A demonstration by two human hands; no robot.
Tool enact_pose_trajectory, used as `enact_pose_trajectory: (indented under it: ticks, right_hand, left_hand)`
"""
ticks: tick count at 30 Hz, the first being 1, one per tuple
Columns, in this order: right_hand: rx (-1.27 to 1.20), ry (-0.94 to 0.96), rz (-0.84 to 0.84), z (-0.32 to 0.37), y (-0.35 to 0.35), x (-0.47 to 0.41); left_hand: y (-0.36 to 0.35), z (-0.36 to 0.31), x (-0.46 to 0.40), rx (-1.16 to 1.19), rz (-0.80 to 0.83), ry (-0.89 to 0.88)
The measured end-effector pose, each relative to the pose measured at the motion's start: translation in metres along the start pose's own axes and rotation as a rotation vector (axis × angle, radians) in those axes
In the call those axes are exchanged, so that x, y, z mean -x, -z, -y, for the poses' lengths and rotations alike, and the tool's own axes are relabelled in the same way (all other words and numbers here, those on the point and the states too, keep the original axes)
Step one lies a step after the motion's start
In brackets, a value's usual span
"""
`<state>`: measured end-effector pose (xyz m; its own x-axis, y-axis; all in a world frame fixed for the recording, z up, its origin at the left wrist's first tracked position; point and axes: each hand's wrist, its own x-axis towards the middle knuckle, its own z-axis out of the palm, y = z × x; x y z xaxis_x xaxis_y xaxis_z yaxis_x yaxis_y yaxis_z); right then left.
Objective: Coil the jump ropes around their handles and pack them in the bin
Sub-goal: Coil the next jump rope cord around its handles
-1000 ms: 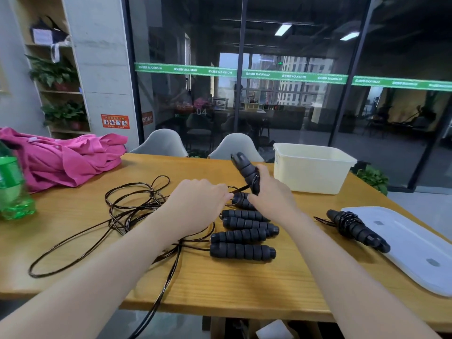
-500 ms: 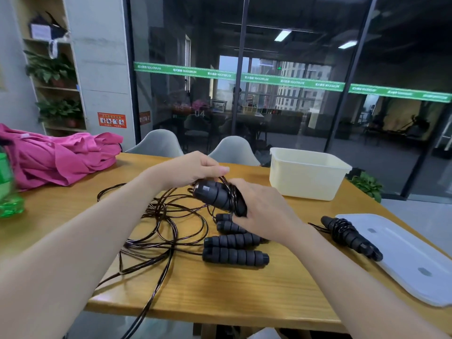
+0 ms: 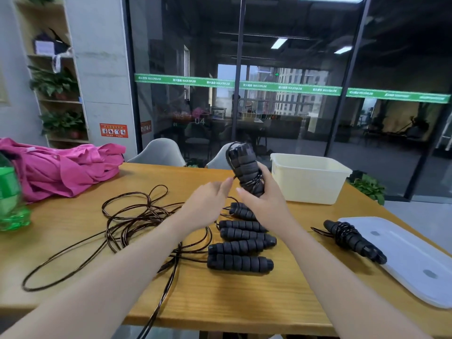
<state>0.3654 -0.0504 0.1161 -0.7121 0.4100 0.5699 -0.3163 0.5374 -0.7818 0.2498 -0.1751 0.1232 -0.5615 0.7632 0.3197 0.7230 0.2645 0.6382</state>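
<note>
Black foam handles (image 3: 247,171), a pair held together with cord wound round their lower part, stand nearly upright above the wooden surface (image 3: 244,294), clamped in the right hand (image 3: 265,204), whose fingers and thumb curl round their base. The left hand (image 3: 208,204) hangs just beside them at 9 o'clock, fingers loosely extended toward the cord, holding nothing that can be made out. Below the hands, at 6 o'clock, loose handles (image 3: 241,261) lie side by side in a row on the surface, and their dark cords (image 3: 137,216) sprawl in loops toward 9 o'clock, one strand running off the near edge. At 3 o'clock a wrapped rope bundle (image 3: 354,239) rests partly on a white lid (image 3: 415,260). The cream bin (image 3: 310,182) sits at 1 o'clock, just beyond the right hand. Pink cloth (image 3: 61,167) and a green bottle (image 3: 11,199) lie at the far 9 o'clock edge
</note>
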Motion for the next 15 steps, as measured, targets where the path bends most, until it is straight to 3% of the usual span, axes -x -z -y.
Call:
enact_pose_trajectory:
  ticks: [2,7,11,15]
  right_hand:
    - [0.041,-0.04,-0.033,-0.002,0.004,-0.008]
    - [0.304,-0.193,-0.153,-0.021,0.028,-0.029]
    - [0.825,-0.149,0.026,-0.023,0.02,-0.026]
    - [1.11,0.041,0.223,-0.017,0.005,-0.017]
  left_hand:
    - [-0.002,-0.004,0.007,-0.192,-0.045,-0.043]
    - [0.01,0.001,0.019,-0.417,-0.053,-0.162]
    - [0.018,-0.011,0.021,-0.578,-0.12,-0.367]
    - [0.038,-0.023,0.004,-0.633,-0.18,-0.551]
